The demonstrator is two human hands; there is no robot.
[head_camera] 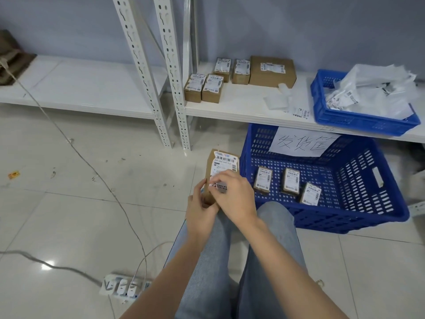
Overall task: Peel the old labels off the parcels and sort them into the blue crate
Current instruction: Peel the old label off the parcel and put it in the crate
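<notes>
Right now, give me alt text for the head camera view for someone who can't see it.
A seated person's left hand holds a small cardboard parcel over their knees while the right hand picks at its label. To the right, a blue crate on the floor holds three labelled parcels; five more boxes wait on the white shelf behind.

Grey wall (299, 24), white metal shelving (80, 84), glossy tiled floor (69, 215)

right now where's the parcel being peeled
In the head view the parcel sits centre frame, gripped by the left hand, just left of the floor crate.
</notes>
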